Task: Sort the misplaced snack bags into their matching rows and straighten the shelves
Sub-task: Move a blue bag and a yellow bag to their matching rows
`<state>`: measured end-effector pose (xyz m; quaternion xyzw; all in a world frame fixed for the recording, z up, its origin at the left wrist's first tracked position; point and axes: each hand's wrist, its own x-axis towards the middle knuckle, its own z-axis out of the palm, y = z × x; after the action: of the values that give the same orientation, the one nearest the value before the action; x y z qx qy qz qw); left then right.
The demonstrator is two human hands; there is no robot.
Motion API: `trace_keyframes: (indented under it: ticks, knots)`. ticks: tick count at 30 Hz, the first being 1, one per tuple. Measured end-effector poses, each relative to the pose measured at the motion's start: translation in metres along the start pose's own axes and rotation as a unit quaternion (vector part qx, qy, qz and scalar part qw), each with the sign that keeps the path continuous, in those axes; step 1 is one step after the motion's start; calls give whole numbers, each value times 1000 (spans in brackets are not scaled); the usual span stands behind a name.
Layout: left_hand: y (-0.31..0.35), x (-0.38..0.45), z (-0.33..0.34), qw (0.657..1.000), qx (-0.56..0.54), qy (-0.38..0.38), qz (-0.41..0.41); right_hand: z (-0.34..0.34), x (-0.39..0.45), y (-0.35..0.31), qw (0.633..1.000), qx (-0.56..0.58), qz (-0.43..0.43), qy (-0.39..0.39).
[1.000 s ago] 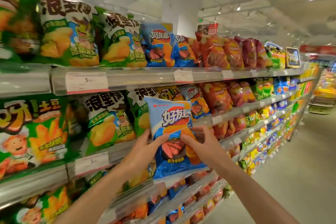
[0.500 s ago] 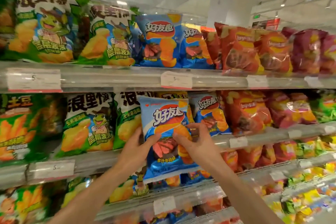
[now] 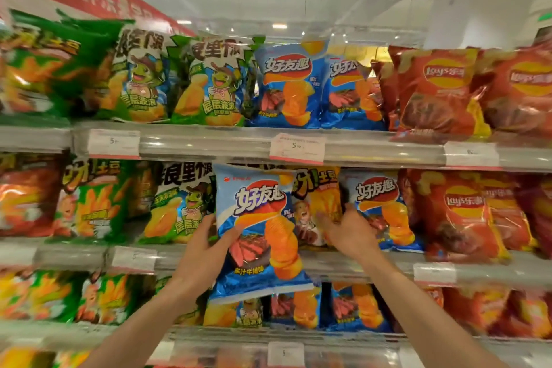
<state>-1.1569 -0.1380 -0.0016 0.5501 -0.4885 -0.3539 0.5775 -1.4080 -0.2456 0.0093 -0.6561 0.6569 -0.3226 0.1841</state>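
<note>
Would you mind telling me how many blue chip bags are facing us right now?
6. Two on the top shelf, one held in the left hand, one on the middle shelf, two on the shelf below. More may sit behind.

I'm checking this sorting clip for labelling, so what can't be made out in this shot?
- Head view: the lower part of the yellow bag is hidden by the right hand and the held blue bag.
- Whether the right hand grips the yellow bag: motion blur hides it.
- Price tag: small print too small.
- Bottom shelf bags: blurred, cut off by the lower edge.
</note>
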Motion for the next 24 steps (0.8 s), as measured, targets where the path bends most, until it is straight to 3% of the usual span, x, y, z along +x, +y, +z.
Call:
trace_keyframes:
  ticks: [3,14,24]
  knots:
    - [5,-1,-6,1000,-2,11,10,6,4,0,1000,18,6,-16]
    - [7,5,-21,999,52,5,10,-5,13,0,995,82,-27,46]
    - [1,17,-6,994,84,1,67,-77,-6,13,995,89,-42,15]
